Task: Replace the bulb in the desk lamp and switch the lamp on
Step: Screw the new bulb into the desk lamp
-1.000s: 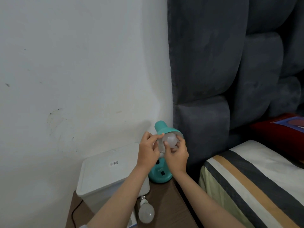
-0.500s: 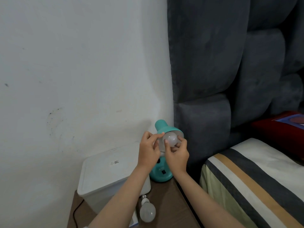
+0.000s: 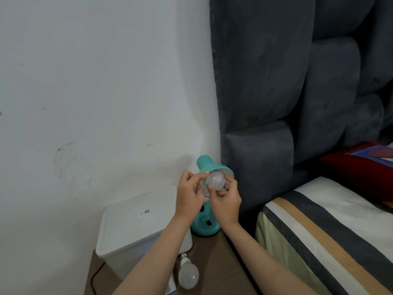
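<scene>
Fingers (image 3: 209, 186) of the right hand (image 3: 225, 201) stay curled around the bulb (image 3: 215, 181) seated in the teal lamp's shade (image 3: 214, 168), regripped since a second ago, while the left hand (image 3: 189, 195) pinches the shade's near rim, suggesting screwing-in continues; spare bulb (image 3: 188, 274) lies nearer.

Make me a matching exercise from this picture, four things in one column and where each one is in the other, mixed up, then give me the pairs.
Things
1. bulb at the lamp shade
2. spare bulb
3. white box
4. red pillow

Places
A. on the bed, by the headboard
B. lying on the table, in front of the box
C. in the right hand's fingertips
D. left of the lamp base

Pairs: 1-C, 2-B, 3-D, 4-A
</scene>
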Demonstrator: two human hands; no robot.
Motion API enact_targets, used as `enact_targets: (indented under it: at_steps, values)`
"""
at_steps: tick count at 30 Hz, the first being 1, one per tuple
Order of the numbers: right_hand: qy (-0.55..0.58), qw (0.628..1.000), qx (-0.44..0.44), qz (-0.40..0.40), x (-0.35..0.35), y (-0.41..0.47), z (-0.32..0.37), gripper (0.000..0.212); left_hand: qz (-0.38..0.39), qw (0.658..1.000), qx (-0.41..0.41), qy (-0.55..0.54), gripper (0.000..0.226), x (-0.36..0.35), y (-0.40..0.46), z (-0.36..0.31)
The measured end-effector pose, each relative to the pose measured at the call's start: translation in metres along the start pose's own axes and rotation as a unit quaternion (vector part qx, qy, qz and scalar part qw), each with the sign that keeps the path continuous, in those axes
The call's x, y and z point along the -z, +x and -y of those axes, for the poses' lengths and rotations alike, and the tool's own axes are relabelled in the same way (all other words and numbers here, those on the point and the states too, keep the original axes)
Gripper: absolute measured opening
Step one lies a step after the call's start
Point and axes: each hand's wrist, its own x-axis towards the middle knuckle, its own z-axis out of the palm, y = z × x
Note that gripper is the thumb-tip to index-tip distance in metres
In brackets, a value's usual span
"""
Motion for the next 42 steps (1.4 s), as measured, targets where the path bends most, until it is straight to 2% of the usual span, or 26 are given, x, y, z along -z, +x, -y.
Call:
enact_targets:
  at_steps: [8,15,21,25,29,33,37,42]
  values:
    - [0.023,1.0,-0.016,-0.013,-0.002,-0.0017,0.0029,0.051,0.003,1.0,0.005,-0.002,0.043,0.0007,0.0003,0.0002]
    - [-0.034,0.997,0.07,0.004,-0.0012,-0.0052,0.0031,0.053,0.005,1.0,0.0,0.0,0.044,0.0005,0.0002,0.002]
    - [-0.016,1.0,0.026,-0.001,-0.0038,-0.0039,-0.0029,0.05,-0.002,1.0,-0.004,0.005,0.044,0.0004,0.0002,0.0017]
    - [0.036,0.998,-0.046,-0.021,-0.0052,-0.0009,0.0048,0.047,-0.005,1.0,0.0,0.005,0.043,-0.0004,-0.0011,0.0009]
    - [0.021,0.999,-0.029,-0.008,-0.007,-0.0038,0.0047,0.045,-0.005,1.0,0.005,0.001,0.045,0.0013,-0.0003,0.0042]
    - [-0.009,1.0,0.015,0.0,-0.0031,-0.0069,0.0035,0.057,0.002,1.0,-0.002,-0.002,0.044,0.0,-0.0003,0.0017]
    - [-0.036,0.998,0.058,0.005,0.0019,-0.0058,0.004,0.046,0.0,1.0,-0.003,-0.001,0.043,-0.0011,-0.0009,0.0008]
    - [0.01,1.0,0.006,-0.005,-0.002,-0.0029,0.0053,0.047,0.001,1.0,-0.006,0.0,0.043,0.0,-0.0006,0.002]
